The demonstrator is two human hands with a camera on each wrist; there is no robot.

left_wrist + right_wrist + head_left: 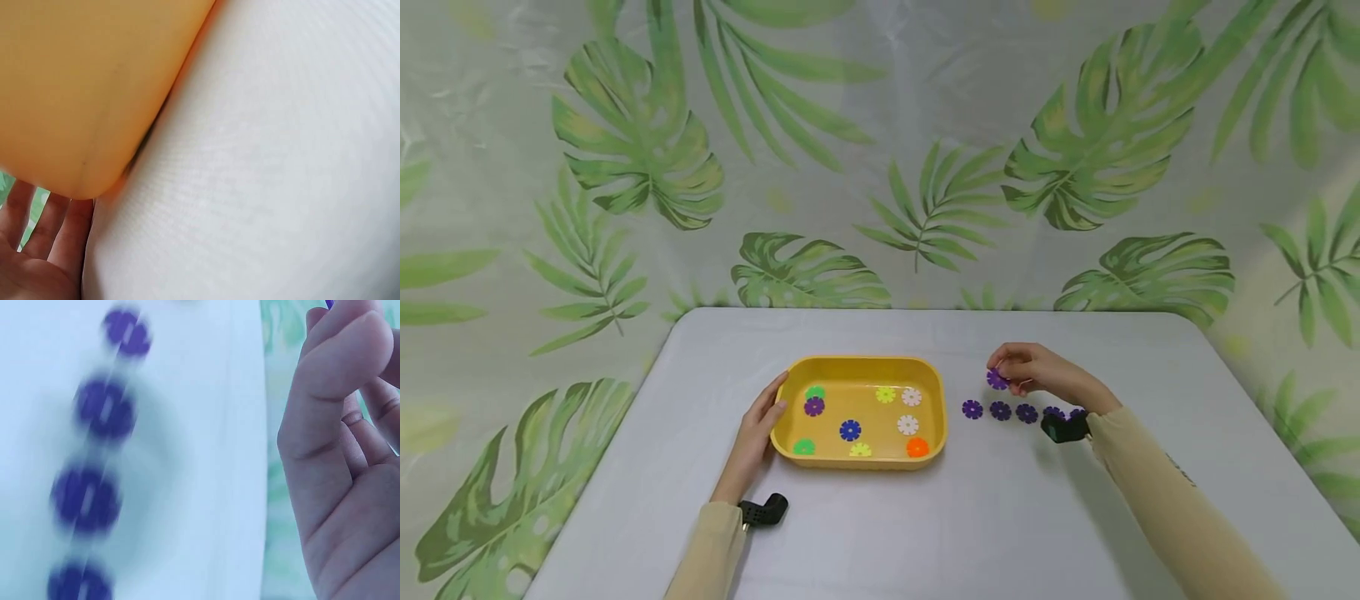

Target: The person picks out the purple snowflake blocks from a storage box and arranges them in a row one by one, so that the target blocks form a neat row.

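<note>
My right hand (1037,369) pinches a purple snowflake disc (997,379) between thumb and fingertips, raised over the table. Only a sliver of that disc shows at the top of the right wrist view, above the curled fingers (325,406). Below the hand lies a row of several purple snowflake discs (1000,411), blurred in the right wrist view; the wrist camera partly covers the row's right end. My left hand (758,433) holds the left side of a yellow tray (857,464), thumb at the rim and fingers along the outer wall.
Inside the tray lie loose discs: a blue one (850,430), an orange one (917,447), a purple one (814,406) overlapping a green one, white ones (907,425) and yellow ones (885,394). A white-covered table (880,533) meets a leaf-print curtain (925,208) behind.
</note>
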